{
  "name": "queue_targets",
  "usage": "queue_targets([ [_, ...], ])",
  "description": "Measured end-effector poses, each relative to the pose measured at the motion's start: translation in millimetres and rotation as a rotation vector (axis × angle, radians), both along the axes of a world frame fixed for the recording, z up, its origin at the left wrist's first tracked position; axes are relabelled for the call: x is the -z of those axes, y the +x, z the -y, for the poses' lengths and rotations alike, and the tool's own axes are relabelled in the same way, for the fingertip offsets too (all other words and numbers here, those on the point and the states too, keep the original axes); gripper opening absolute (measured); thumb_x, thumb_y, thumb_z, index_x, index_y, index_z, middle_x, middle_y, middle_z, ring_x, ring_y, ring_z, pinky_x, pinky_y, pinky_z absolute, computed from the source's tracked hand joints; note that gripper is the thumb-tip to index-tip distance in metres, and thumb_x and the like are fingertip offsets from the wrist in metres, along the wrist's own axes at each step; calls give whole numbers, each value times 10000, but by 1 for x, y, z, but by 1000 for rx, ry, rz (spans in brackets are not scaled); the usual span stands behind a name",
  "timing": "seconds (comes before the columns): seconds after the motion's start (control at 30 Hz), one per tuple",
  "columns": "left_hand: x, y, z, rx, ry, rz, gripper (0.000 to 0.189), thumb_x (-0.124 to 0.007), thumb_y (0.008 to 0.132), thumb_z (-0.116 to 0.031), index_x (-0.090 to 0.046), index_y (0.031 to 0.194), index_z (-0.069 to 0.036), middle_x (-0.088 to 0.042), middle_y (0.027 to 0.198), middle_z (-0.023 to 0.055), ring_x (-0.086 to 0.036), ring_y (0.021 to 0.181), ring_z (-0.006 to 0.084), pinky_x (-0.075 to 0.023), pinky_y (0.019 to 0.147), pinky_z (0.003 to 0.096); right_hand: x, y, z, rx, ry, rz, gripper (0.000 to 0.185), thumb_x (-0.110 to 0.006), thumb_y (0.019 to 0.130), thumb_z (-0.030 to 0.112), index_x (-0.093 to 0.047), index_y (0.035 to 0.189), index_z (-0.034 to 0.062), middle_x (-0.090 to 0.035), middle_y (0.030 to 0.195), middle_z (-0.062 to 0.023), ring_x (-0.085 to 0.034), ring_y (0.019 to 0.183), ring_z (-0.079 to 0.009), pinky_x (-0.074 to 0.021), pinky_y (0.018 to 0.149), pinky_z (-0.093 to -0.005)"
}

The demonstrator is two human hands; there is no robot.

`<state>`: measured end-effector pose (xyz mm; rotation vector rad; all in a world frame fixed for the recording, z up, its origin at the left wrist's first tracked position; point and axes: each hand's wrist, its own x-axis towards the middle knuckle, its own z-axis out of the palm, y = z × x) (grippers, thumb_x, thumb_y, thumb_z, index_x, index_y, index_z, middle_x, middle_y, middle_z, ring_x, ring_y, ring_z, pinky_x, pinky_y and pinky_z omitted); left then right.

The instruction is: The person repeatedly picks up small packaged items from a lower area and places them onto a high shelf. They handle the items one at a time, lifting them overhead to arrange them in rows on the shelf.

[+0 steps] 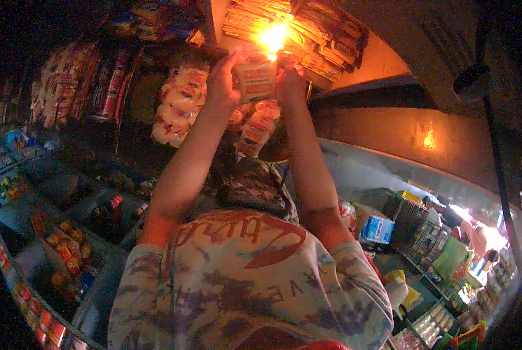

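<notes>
Both my hands are raised in front of me, with a pale packet (256, 78) bearing reddish print between them. My left hand (222, 83) grips its left side, and my right hand (290, 81) grips the right side; glare blurs the fingers there. Just beyond the packet's top edge shines a very bright light (274, 37). Below and behind the packet are clear-wrapped packs of pale goods (261, 124). More such wrapped packs (182, 100) hang or stand to the left of my left forearm.
Stacked flat packets (331, 52) fill a lit compartment at the upper right. A brown panel (383, 127) runs beneath it. Dark shelving holds red and yellow packets (68, 247) at the lower left. At the far right are wire racks (423, 232) and another person (479, 236).
</notes>
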<state>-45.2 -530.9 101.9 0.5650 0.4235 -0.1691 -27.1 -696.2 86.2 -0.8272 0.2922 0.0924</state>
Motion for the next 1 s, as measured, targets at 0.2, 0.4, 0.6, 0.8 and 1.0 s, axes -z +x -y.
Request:
queue_targets([
  [0.2,-45,-2,-3,120,-141,-49,244,-586,899,-235,-622,1074,-68,-637,1074,76,-601,1029,256,-489,918,433,-3,8,-4,99,-79,5,172,-558,910,105,-590,1073,60,-605,956,2,-574,821,-92,-502,735,-237],
  [0.4,5,27,12,-14,-176,-130,254,-576,899,-203,-592,1088,-34,-632,1089,109,-604,1016,279,-491,928,437,-44,9,-7,27,-127,-54,298,-610,906,200,-586,1154,36,-608,1144,-66,-593,1001,-195,-501,846,-361],
  [0.6,19,33,38,35,-298,-12,281,-591,889,-171,-575,1120,-11,-623,1102,146,-593,1020,307,-490,930,450,-48,6,15,63,74,-90,374,-570,937,290,-558,1190,14,-619,1124,-108,-610,983,-234,-516,840,-386],
  [0.8,-12,31,65,226,-239,-44,329,-583,903,-203,-561,1172,-15,-623,1121,135,-608,991,298,-516,888,442,-46,-6,46,136,-8,-186,419,-558,942,298,-518,1249,16,-611,1161,-106,-604,1024,-251,-507,871,-397],
  [1.0,-6,24,74,178,-228,5,295,-559,926,-263,-579,1141,-63,-633,1075,101,-622,946,258,-533,847,427,-32,-4,60,173,51,-43,422,-564,937,287,-512,1270,34,-602,1201,-98,-590,1071,-254,-496,896,-403],
])
